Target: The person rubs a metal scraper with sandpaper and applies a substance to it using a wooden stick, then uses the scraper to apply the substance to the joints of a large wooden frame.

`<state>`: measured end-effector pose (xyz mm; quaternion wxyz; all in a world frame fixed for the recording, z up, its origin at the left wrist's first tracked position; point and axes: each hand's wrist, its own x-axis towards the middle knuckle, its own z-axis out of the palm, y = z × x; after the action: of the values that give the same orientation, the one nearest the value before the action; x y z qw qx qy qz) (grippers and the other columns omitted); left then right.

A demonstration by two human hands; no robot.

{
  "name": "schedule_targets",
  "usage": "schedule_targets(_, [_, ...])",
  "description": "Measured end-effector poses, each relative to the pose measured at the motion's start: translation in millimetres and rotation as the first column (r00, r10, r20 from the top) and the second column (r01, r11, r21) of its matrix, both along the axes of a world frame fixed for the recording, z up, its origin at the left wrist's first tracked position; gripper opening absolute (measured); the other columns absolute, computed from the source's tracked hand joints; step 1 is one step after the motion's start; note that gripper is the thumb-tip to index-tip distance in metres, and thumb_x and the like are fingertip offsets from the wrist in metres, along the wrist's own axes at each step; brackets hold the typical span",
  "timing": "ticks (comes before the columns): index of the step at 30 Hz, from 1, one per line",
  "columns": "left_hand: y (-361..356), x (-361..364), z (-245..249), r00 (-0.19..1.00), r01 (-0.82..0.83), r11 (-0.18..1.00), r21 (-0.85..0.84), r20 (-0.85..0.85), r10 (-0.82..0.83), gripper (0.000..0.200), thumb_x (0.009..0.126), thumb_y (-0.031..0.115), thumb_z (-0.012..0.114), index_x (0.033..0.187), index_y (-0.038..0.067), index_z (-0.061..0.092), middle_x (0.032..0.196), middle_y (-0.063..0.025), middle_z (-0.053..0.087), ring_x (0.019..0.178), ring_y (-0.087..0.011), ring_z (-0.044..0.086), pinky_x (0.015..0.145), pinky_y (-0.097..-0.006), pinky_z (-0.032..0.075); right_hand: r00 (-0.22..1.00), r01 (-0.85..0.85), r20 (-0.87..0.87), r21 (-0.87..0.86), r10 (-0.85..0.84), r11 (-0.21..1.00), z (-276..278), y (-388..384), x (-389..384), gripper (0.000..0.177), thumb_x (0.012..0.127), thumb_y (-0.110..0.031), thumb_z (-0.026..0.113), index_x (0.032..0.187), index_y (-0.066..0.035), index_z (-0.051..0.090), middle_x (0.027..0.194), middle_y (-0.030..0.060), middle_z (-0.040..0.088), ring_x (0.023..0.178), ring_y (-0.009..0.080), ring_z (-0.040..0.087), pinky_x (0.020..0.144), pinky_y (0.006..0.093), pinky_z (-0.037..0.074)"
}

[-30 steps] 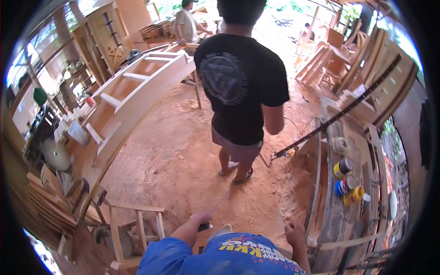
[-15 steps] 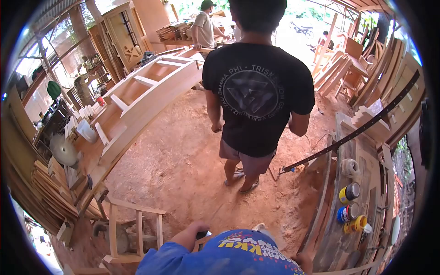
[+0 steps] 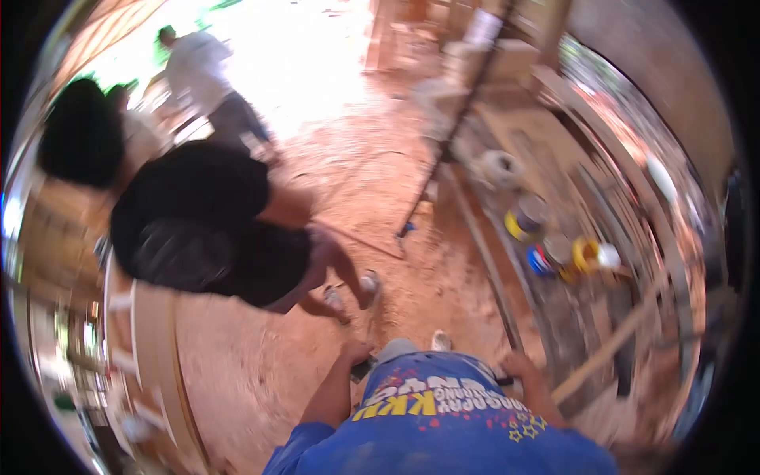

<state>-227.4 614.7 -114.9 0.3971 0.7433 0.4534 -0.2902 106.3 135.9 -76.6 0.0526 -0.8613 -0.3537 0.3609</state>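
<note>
Across the head view, the person in black (image 3: 210, 229) has shifted leftward. Left hand (image 3: 357, 351) seems curled around a dark object (image 3: 362, 370) at the waist; right hand (image 3: 518, 366), grip unclear. Apparently repositioning; moving on calls for clear footing.

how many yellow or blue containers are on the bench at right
3, all on the bench: a yellow-banded can farthest out, a blue can nearer, and a yellow container just right of the blue one. Blur and clutter may hide others.

Blue shirt (image 3: 451, 443) bears yellow letters (image 3: 396, 406), apparently "KKV".
</note>
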Motion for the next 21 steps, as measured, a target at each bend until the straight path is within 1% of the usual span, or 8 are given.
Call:
schedule_targets(1, [4, 28, 57, 0.995, -0.1, 0.993, -0.07, -0.01, 0.099, 0.06, 0.089, 0.056, 0.07, 0.116, 0.003, 0.078, 0.104, -0.0188, 0.078, 0.094, -0.0319, 0.076, 0.085, -0.0411, 0.058, 0.95, 0.299, -0.128, 0.116, -0.284, 0.947, 44, 26, -1, 0.038, 0.091, -0.039, 0.07, 0.082, -0.002, 0.073, 0.077, 0.0144, 0.074, 0.066, 0.0289, 0.072, 0.066, 0.0466, 0.056])
schedule_targets(2, [12, 41, 67, 0.999, -0.044, 0.996, -0.074, 0.001, 0.044, 0.059, 0.09, 0.056, 0.07, 0.115, 0.004, 0.078, 0.101, -0.0178, 0.079, 0.091, -0.0308, 0.076, 0.083, -0.0408, 0.058, 0.79, 0.576, -0.281, 0.031, -0.546, 0.817, 90, 54, -6, 0.036, 0.092, -0.035, 0.063, 0.087, -0.001, 0.074, 0.086, 0.0188, 0.076, 0.084, 0.0399, 0.073, 0.08, 0.0492, 0.056])
schedule_targets(5, [51, 63, 52, 0.996, 0.092, 0.994, -0.054, 0.013, -0.092, 0.051, 0.093, 0.053, 0.068, 0.115, 0.009, 0.08, 0.101, -0.0148, 0.08, 0.091, -0.0276, 0.076, 0.083, -0.0391, 0.058, 0.753, 0.648, -0.08, 0.265, -0.653, 0.714, 100, 82, -11, 0.035, 0.091, -0.036, 0.072, 0.1, -0.002, 0.071, 0.091, 0.0177, 0.074, 0.083, 0.0296, 0.072, 0.076, 0.0432, 0.056])
schedule_targets(7, [84, 79, 46, 0.952, 0.307, 0.95, -0.054, 0.03, -0.305, 0.049, 0.093, 0.052, 0.068, 0.116, 0.01, 0.08, 0.104, -0.0145, 0.08, 0.094, -0.0269, 0.076, 0.086, -0.038, 0.058, 0.664, 0.73, -0.016, 0.232, -0.748, 0.643, 147, 117, -18, 0.038, 0.088, -0.032, 0.074, 0.11, -0.001, 0.071, 0.096, 0.0201, 0.073, 0.094, 0.0346, 0.072, 0.083, 0.0441, 0.056])
schedule_targets(12, [122, 116, 82, 0.882, 0.467, 0.883, 0.057, -0.096, -0.461, 0.052, 0.089, 0.055, 0.069, 0.11, 0.009, 0.081, 0.106, -0.0184, 0.078, 0.099, -0.0304, 0.076, 0.092, -0.0398, 0.056, 0.632, 0.71, 0.142, 0.289, -0.762, 0.642, 188, 148, -7, 0.058, 0.088, -0.029, 0.073, 0.14, -0.009, 0.058, 0.14, 0.0225, 0.06, 0.13, 0.0411, 0.058, 0.107, 0.0486, 0.049])
schedule_targets(14, [151, 112, 42, 0.9, 0.431, 0.902, -0.002, -0.06, -0.431, 0.053, 0.089, 0.055, 0.068, 0.105, 0.007, 0.082, 0.104, -0.0221, 0.077, 0.098, -0.035, 0.075, 0.09, -0.0433, 0.056, 0.579, 0.621, 0.234, 0.494, -0.781, 0.609, 203, 155, 21, 0.072, 0.084, -0.027, 0.08, 0.148, -0.012, 0.05, 0.148, 0.0221, 0.051, 0.138, 0.0412, 0.05, 0.111, 0.0492, 0.046])
schedule_targets(16, [166, 113, 27, 0.916, 0.399, 0.916, 0.038, 0.029, -0.4, 0.054, 0.089, 0.055, 0.067, 0.104, 0.005, 0.081, 0.103, -0.0238, 0.077, 0.098, -0.0376, 0.075, 0.09, -0.0449, 0.056, 0.534, 0.522, 0.419, 0.52, -0.734, 0.676, 225, 163, 64, 0.083, 0.08, -0.027, 0.085, 0.151, -0.014, 0.046, 0.153, 0.0216, 0.046, 0.142, 0.0382, 0.046, 0.115, 0.0494, 0.043])
schedule_targets(21, [166, 107, 22, 0.919, 0.393, 0.918, 0.052, -0.013, -0.393, 0.059, 0.091, 0.056, 0.064, 0.109, 0.001, 0.079, 0.111, -0.027, 0.075, 0.108, -0.0417, 0.072, 0.096, -0.0451, 0.055, 0.549, 0.537, 0.616, 0.257, -0.565, 0.803, 285, 190, 165, 0.091, 0.075, -0.027, 0.09, 0.154, -0.016, 0.045, 0.156, 0.0192, 0.045, 0.145, 0.0364, 0.044, 0.115, 0.0492, 0.042])
